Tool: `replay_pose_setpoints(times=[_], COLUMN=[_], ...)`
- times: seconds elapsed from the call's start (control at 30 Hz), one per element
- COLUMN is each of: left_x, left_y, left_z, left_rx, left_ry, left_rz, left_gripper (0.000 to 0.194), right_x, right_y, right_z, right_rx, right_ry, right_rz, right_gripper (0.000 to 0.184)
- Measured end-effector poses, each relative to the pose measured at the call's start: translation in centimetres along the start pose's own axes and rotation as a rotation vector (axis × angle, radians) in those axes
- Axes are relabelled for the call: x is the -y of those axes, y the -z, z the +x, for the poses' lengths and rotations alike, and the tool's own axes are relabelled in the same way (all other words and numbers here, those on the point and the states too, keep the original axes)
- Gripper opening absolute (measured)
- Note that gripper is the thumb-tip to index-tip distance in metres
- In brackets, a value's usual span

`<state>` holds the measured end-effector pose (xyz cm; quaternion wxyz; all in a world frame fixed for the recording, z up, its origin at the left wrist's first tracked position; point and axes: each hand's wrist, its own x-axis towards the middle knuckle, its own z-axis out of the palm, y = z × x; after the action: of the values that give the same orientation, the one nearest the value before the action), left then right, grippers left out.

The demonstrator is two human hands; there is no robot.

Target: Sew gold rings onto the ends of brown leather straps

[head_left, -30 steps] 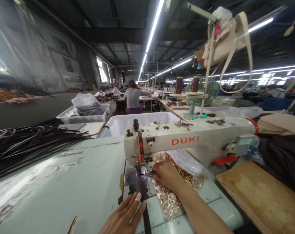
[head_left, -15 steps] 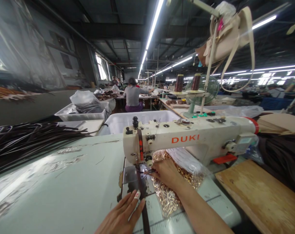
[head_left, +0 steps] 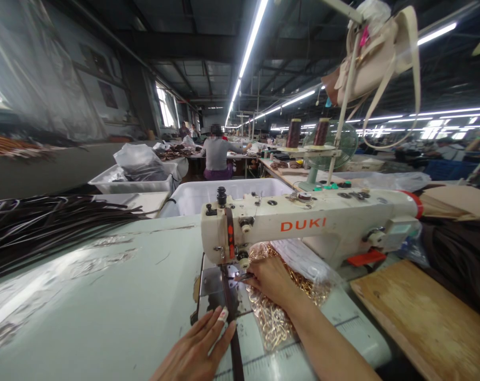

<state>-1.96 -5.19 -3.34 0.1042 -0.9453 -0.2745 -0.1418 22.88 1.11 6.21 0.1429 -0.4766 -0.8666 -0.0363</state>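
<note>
A cream sewing machine point(head_left: 303, 225) stands on the pale green table point(head_left: 105, 301). A dark narrow strap point(head_left: 231, 317) runs from under its needle toward me. My left hand point(head_left: 198, 352) lies flat beside the strap, fingers stretched out, fingertips touching it. My right hand point(head_left: 273, 280) rests on a clear bag of gold metal rings point(head_left: 279, 312), its fingers pinched on a small dark tool or the strap end right by the needle; which one I cannot make out.
A heap of dark straps point(head_left: 45, 227) lies at the left of the table. White tubs point(head_left: 224, 196) stand behind the machine. A wooden board point(head_left: 418, 317) is at the right. A beige handbag point(head_left: 374, 58) hangs above. A person sits at a far bench point(head_left: 217, 156).
My left hand has slid slightly toward me along the strap. The right hand stays by the needle. The view has shifted a little.
</note>
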Motion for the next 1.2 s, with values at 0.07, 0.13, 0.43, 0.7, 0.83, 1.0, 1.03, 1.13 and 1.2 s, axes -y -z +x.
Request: replay_pose_setpoints(times=[0.07,0.13,0.43,0.7,0.83,1.0,1.03,1.13,1.2], left_x=[0.0,0.0,0.1,0.2,0.1,0.1,0.1,0.1,0.2], left_y=[0.1,0.3,-0.3,-0.6,-0.3,-0.3,-0.4,-0.8,-0.8], left_z=[0.0,0.0,-0.1,-0.3,-0.2,-0.2,-0.2,-0.3,-0.4], left_rx=[-0.005,-0.013,0.006,0.02,0.015,-0.039,-0.04,-0.037,-0.012], left_ry=[-0.01,-0.011,0.005,0.021,0.017,-0.007,-0.012,-0.011,-0.002], left_rz=[0.005,0.0,-0.029,-0.059,-0.076,-0.016,-0.002,-0.001,-0.014], left_gripper=[0.081,0.08,0.081,0.087,0.079,0.068,0.068,0.067,0.066], right_x=[0.0,-0.1,0.0,-0.1,-0.1,-0.1,-0.1,0.0,0.0], right_y=[0.0,-0.1,-0.1,0.0,-0.2,-0.1,-0.1,0.0,0.0], right_z=[0.0,0.0,0.1,0.1,0.1,0.0,0.0,0.0,0.0], right_rx=[0.003,0.007,0.008,0.017,0.007,-0.004,-0.006,-0.015,-0.019], right_ry=[0.0,-0.002,0.003,-0.003,-0.003,0.007,0.01,0.016,0.019], right_rz=[0.001,0.002,0.011,0.013,0.013,0.012,0.013,0.009,0.006], right_gripper=[0.049,0.048,0.051,0.051,0.051,0.052,0.053,0.055,0.055])
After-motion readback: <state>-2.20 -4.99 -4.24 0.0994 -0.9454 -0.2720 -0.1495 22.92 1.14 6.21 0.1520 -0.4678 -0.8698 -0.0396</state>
